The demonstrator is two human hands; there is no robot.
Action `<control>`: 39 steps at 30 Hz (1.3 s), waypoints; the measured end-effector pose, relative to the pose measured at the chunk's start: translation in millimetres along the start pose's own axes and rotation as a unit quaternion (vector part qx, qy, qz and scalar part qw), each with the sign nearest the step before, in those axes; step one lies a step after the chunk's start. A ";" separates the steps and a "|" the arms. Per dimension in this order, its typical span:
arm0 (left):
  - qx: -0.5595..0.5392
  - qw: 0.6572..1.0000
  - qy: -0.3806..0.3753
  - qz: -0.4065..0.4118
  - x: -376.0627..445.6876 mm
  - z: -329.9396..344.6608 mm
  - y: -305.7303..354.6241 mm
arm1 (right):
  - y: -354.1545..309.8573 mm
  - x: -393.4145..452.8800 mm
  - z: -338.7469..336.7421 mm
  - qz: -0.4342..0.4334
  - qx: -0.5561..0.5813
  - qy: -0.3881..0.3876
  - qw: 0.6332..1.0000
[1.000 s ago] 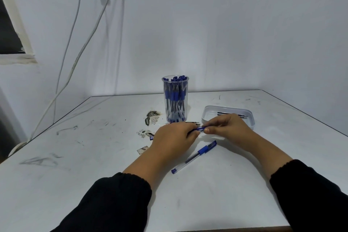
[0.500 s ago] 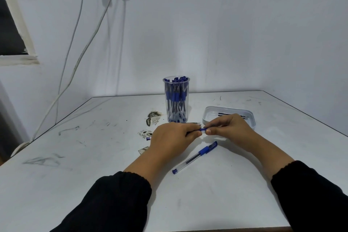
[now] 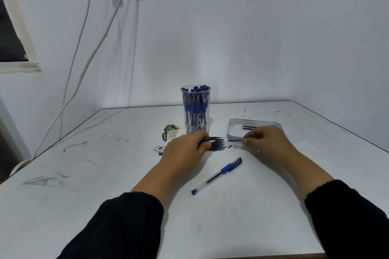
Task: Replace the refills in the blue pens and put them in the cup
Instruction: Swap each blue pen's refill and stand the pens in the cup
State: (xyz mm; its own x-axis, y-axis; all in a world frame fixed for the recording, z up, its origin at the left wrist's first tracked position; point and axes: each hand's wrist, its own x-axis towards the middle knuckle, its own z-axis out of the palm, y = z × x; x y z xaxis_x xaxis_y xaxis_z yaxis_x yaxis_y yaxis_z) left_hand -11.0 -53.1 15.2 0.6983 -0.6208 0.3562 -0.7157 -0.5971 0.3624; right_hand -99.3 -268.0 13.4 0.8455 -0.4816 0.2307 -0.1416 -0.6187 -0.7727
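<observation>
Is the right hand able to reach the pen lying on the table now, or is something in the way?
Probably yes. The pen lies alone on bare table, nearer than the right hand, with nothing between them. But that hand already pinches a thin blue refill, so it should put that down first.

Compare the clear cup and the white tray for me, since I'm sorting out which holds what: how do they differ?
The clear cup stands tall and see-through, packed with upright blue pens; the white tray is low, opaque and nearly bare, holding a few thin dark refills lying flat. The cup sits left of the tray. Both rest open-topped on the table.
</observation>
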 end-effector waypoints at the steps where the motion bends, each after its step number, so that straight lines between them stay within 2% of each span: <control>1: 0.001 1.000 0.001 0.001 -0.4 0.3 0.4 | -1.6 -1.3 0.6 -0.005 -0.041 -0.011 0.999; 4: 0.002 1.000 0.006 0.006 -0.5 0.3 1.1 | -6.3 -4.9 2.3 -0.022 -0.172 -0.023 0.985; 7: -0.005 1.000 0.007 0.007 -0.6 0.0 1.6 | -6.2 -6.7 3.8 -0.027 -0.222 -0.024 0.974; 14: -0.018 1.000 0.004 0.016 0.4 1.0 0.8 | -9.3 -9.4 5.2 -0.040 -0.214 -0.017 0.976; 17: -0.020 1.000 0.004 0.017 1.0 1.3 0.0 | -8.6 -10.1 6.7 -0.043 -0.188 0.056 0.980; 20: -0.019 0.999 0.010 0.025 0.7 2.1 -0.5 | -0.9 -3.1 5.5 -0.046 -0.228 0.114 0.966; 24: -0.021 0.999 0.015 0.030 -0.1 2.5 -0.1 | 9.1 5.1 6.9 -0.032 -0.274 0.093 0.957; 31: -0.018 0.999 0.015 0.034 -0.2 2.0 0.2 | 4.8 3.6 12.9 -0.061 -0.271 0.078 0.957; 39: -0.024 0.999 0.026 0.038 -0.1 5.1 -1.5 | 0.2 -0.3 13.4 -0.051 -0.245 0.077 0.965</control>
State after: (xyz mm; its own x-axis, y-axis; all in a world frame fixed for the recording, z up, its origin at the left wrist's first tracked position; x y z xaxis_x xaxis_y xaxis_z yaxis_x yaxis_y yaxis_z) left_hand -10.0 -54.7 10.2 0.6426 -0.6361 0.4272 -0.7661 -0.5238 0.3724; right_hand -92.7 -259.6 5.3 0.7863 -0.4658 0.4059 -0.3201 -0.8691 -0.3772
